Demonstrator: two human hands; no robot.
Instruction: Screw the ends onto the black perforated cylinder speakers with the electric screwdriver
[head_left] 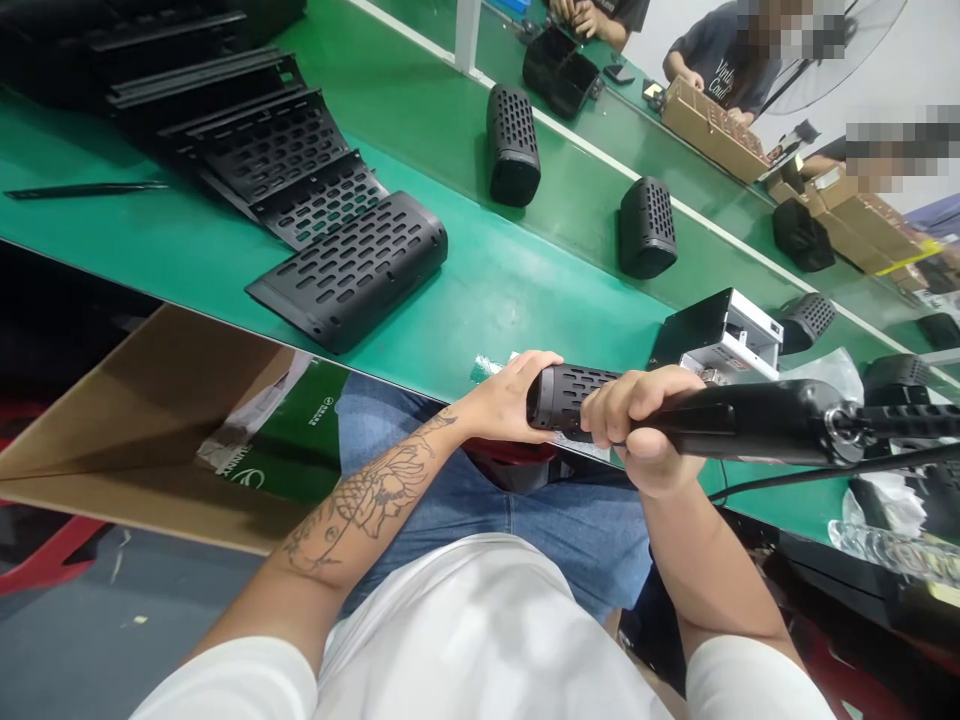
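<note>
Where left fingers (pixel 537 361) grip, slotted casing (pixel 571 388) between

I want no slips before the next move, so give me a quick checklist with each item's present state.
1. Left hand on the perforated black housing: ok, gripping one end.
2. Right hand on the corded power driver: ok, wrapped around it.
3. Driver tip placement: cannot tell, hidden from this view.
4. Driver cord clear of left hand: ok, trails off to the right.
5. Row of perforated covers apart from both hands: ok, lying to the left on the green table.
</note>
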